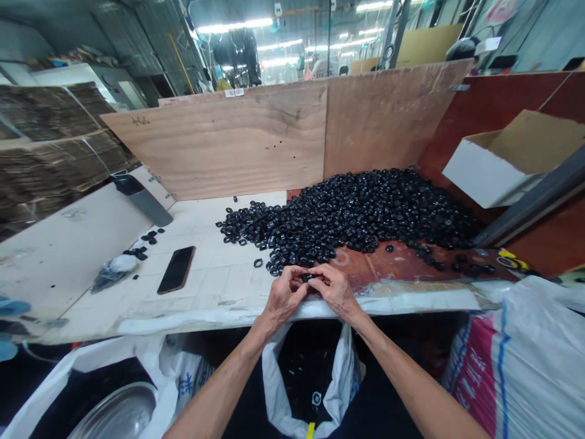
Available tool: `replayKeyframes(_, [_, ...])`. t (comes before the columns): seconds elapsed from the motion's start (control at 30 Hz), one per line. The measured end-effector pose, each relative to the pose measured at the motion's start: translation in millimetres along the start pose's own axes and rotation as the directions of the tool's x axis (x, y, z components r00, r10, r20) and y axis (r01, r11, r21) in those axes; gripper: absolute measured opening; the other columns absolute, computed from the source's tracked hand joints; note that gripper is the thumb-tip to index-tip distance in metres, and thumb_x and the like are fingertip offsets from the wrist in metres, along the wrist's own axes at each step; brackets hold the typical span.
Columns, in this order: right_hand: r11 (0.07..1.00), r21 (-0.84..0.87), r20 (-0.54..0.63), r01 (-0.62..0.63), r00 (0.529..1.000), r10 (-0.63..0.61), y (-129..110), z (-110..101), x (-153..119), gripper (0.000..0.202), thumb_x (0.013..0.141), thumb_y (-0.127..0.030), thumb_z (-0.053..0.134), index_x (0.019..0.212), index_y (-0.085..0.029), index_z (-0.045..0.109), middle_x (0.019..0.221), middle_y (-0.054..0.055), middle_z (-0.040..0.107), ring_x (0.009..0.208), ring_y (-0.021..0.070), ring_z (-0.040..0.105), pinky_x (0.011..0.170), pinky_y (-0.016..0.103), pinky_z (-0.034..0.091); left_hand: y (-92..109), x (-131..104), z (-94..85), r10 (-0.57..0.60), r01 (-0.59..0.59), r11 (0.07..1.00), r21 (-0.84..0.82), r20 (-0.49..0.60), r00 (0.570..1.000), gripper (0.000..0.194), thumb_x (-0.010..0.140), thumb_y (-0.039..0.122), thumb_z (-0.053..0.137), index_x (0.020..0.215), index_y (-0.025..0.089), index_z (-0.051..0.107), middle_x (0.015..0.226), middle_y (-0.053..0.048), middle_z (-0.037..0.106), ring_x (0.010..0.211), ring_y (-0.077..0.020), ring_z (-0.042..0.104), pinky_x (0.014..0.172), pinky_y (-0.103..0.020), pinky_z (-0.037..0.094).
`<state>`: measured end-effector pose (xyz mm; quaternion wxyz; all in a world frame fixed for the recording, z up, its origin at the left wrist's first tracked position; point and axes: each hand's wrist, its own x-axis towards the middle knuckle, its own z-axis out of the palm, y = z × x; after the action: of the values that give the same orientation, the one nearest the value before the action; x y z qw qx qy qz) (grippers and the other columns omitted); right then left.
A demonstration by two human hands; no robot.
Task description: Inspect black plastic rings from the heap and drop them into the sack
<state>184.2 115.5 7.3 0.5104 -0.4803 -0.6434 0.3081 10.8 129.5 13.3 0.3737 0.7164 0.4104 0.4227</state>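
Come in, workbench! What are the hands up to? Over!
Left hand, right hand: both pinching small black part. Black pile just beyond. Phone off left, out of the way.

Both forearms bare; left forearm [223, 381] and right forearm [406, 372] reach in from the near side of the workbench [219, 262], converging toward its front edge, the wrists at that edge and whether they rest on it unclear. Left hand [286, 294] and right hand [335, 292] face each other over the same edge, backs turned up and outward, fingers curled. Thumbs and index fingers of both bent into close pinches, tips nearly meeting; remaining fingers partly hidden.
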Motion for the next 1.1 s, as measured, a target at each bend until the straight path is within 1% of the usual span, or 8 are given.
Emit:
replayKeyframes(0.2, [0.999,0.019,0.006,0.042,0.999,-0.043,-8,-3,-1,0.020,0.087,-0.020,0.060,0.102,-0.019,0.072,0.100,0.008,0.070,0.085,0.0187,0.066,0.075,0.030,0.054,5,-1,-1.3,-0.052,0.056,0.979,-0.194,0.025,0.998,0.030,0.084,0.033,0.068,0.108,0.018,0.056,0.104,-0.006,0.071,0.083,-0.0166,0.073,0.077,-0.032,0.061])
replayKeyframes(0.37, [0.997,0.017,-0.014,0.078,0.997,-0.078,-14,-5,-1,0.018,0.086,-0.019,0.060,0.099,-0.019,0.073,0.097,0.007,0.070,0.089,0.0200,0.066,0.080,0.031,0.053,4,0,-1.1,-0.077,0.085,0.960,-0.267,0.039,0.996,0.030,0.084,0.033,0.069,0.107,0.016,0.059,0.102,-0.007,0.073,0.086,-0.0184,0.072,0.081,-0.035,0.061])
replayKeyframes(0.6, [0.996,-0.061,-0.003,0.072,0.997,-0.072,-11,-3,0,0.018,0.089,-0.023,0.059,0.099,-0.020,0.073,0.090,0.006,0.069,0.081,0.0189,0.064,0.073,0.029,0.050,-2,2,-5.4,0.107,-0.109,0.989,-0.097,-0.021,0.994,0.019,0.086,0.027,0.067,0.103,0.018,0.068,0.107,-0.008,0.071,0.100,-0.0207,0.068,0.093,-0.038,0.055])
replayKeyframes(0.7, [0.985,-0.162,0.002,0.063,0.998,-0.064,-10,-1,0,0.019,0.092,-0.029,0.057,0.084,-0.019,0.071,0.075,0.003,0.065,0.069,0.0166,0.059,0.066,0.027,0.045,-3,2,-6.6,0.148,-0.149,0.987,-0.054,-0.015,0.989,0.018,0.086,0.026,0.066,0.103,0.018,0.068,0.107,-0.009,0.071,0.101,-0.0206,0.067,0.093,-0.038,0.054])
replayKeyframes(0.77, [0.972,-0.228,-0.005,0.056,0.998,-0.058,-10,1,0,0.032,0.096,-0.032,0.053,0.069,-0.019,0.065,0.064,0.001,0.059,0.061,0.0150,0.054,0.063,0.027,0.042,-2,3,-7.1,0.170,-0.170,0.984,-0.045,-0.005,0.985,0.017,0.086,0.025,0.067,0.102,0.018,0.068,0.106,-0.009,0.071,0.101,-0.0207,0.067,0.093,-0.038,0.054])
replayKeyframes(0.83, [0.961,-0.272,-0.014,0.053,0.998,-0.059,-9,3,-1,0.039,0.098,-0.034,0.048,0.064,-0.020,0.061,0.061,0.001,0.056,0.058,0.0146,0.052,0.063,0.027,0.041,0,3,-7.3,0.175,-0.175,0.983,-0.055,0.001,0.984,0.017,0.086,0.025,0.068,0.101,0.018,0.068,0.107,-0.008,0.071,0.102,-0.0207,0.067,0.094,-0.038,0.053])
replayKeyframes(0.97, [0.969,-0.233,-0.067,0.078,0.993,-0.096,-9,5,-4,0.024,0.098,-0.030,0.047,0.091,-0.019,0.066,0.078,0.004,0.065,0.067,0.0164,0.060,0.069,0.027,0.045,1,3,-6.9,0.144,-0.143,0.987,-0.077,0.006,0.990,0.018,0.086,0.026,0.067,0.102,0.019,0.068,0.107,-0.008,0.070,0.101,-0.0203,0.067,0.094,-0.037,0.053])
replayKeyframes(1.1, [0.980,-0.170,-0.027,0.104,0.994,-0.110,-12,3,-8,0.018,0.095,-0.027,0.051,0.098,-0.019,0.066,0.081,0.005,0.066,0.067,0.0169,0.061,0.067,0.028,0.049,-1,2,-5.8,0.133,-0.133,0.986,-0.099,-0.003,0.991,0.018,0.087,0.028,0.067,0.102,0.019,0.068,0.108,-0.008,0.070,0.102,-0.0209,0.067,0.094,-0.038,0.054])
